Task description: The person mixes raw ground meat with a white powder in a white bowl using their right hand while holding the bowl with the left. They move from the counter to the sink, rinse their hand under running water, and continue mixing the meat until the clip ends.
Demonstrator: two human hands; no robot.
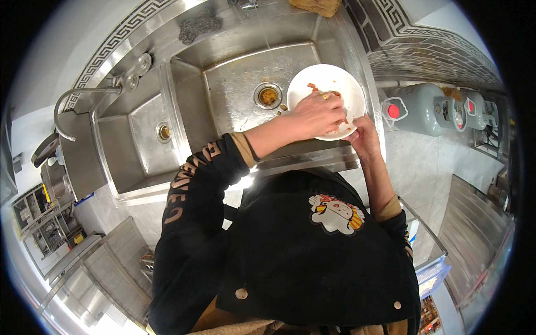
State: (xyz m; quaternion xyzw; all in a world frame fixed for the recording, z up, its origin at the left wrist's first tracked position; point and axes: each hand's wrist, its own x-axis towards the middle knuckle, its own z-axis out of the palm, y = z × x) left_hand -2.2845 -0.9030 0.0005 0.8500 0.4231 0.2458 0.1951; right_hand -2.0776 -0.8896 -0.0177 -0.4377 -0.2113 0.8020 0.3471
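A white round bowl [353, 89] is held over the right side of the large sink basin, with reddish food pieces [314, 87] scattered inside it. My left hand [321, 113] reaches into the bowl, its fingers curled down over some of the red pieces; a gold ring shows on one finger. The fingertips are partly hidden. At the near right edge my right hand [365, 137] grips the rim, thumb and fingers closed on it. Left of the bowl lies the basin's drain [268, 96], with brownish-yellow scraps in and beside it.
The double steel sink has a smaller basin [146, 137] on the left with a curved faucet [84, 91]. A metal scouring pad [199, 26] and a brown cloth [315, 5] lie on the back ledge. Grey gas cylinders [421, 109] stand at the right; a blue basket [432, 276] is low right.
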